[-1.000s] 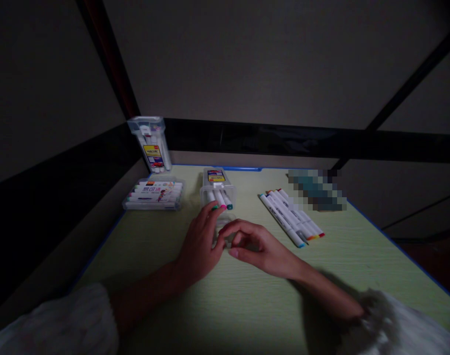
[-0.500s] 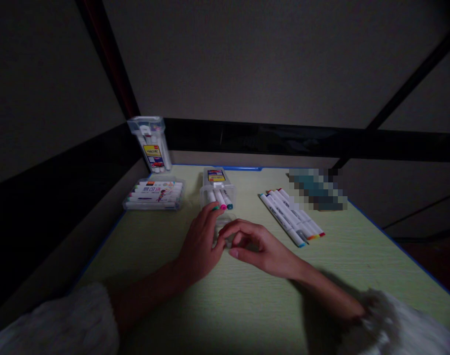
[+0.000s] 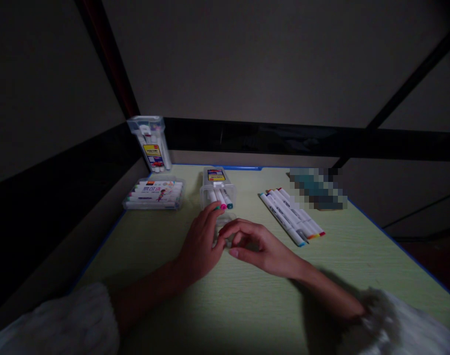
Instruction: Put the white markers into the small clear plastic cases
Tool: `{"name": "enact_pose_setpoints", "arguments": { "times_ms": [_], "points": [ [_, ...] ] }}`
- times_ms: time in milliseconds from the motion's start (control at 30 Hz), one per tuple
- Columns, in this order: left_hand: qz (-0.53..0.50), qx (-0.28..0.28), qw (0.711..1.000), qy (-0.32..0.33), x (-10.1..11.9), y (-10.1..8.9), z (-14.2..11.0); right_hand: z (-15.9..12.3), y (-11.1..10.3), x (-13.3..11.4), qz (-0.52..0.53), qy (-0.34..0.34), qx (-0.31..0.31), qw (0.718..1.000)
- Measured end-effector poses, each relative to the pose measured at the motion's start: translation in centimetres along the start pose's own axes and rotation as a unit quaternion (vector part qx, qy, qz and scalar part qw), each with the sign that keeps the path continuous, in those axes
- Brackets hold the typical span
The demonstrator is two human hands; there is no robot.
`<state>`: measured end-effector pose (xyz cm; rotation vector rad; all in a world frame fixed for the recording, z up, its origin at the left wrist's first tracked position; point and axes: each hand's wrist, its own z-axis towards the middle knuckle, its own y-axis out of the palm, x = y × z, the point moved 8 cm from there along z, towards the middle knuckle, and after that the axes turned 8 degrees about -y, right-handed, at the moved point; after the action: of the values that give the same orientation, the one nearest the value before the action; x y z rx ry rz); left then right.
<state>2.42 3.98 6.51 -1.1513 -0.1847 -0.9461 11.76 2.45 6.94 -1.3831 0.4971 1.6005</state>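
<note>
A clear plastic marker case (image 3: 216,177) lies in the middle of the table with its lid (image 3: 225,219) open towards me. Inside it are white markers (image 3: 220,197) with green, pink and teal ends. My left hand (image 3: 200,239) is open beside the lid, its fingertips at the green end. Beyond its thumb, my right hand (image 3: 259,249) has bent fingers, with thumb and index finger apart. Its index fingertip meets the left thumb in front of the lid. Part of the lid is hidden by both hands.
Several loose white markers (image 3: 291,217) lie side by side at the right. Behind them is a blurred-out teal object (image 3: 315,189). At the left, a marker box (image 3: 154,193) lies flat and a tall marker case (image 3: 153,145) stands upright against the dark partition.
</note>
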Motion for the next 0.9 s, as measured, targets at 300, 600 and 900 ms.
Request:
{"name": "enact_pose_setpoints", "arguments": {
  "times_ms": [300,600,900],
  "points": [
    [0.012,0.000,1.000,0.009,0.02,0.14,-0.09,0.00,0.08,-0.21,-0.014,0.001,-0.010,1.000],
    [0.015,-0.016,1.000,0.012,0.18,0.15,0.00,0.02,0.09,-0.18,-0.010,-0.005,-0.008,1.000],
    [0.003,-0.003,1.000,0.017,0.30,-0.05,-0.05,-0.11,0.09,-0.31,-0.020,-0.005,-0.010,1.000]
  ]
}}
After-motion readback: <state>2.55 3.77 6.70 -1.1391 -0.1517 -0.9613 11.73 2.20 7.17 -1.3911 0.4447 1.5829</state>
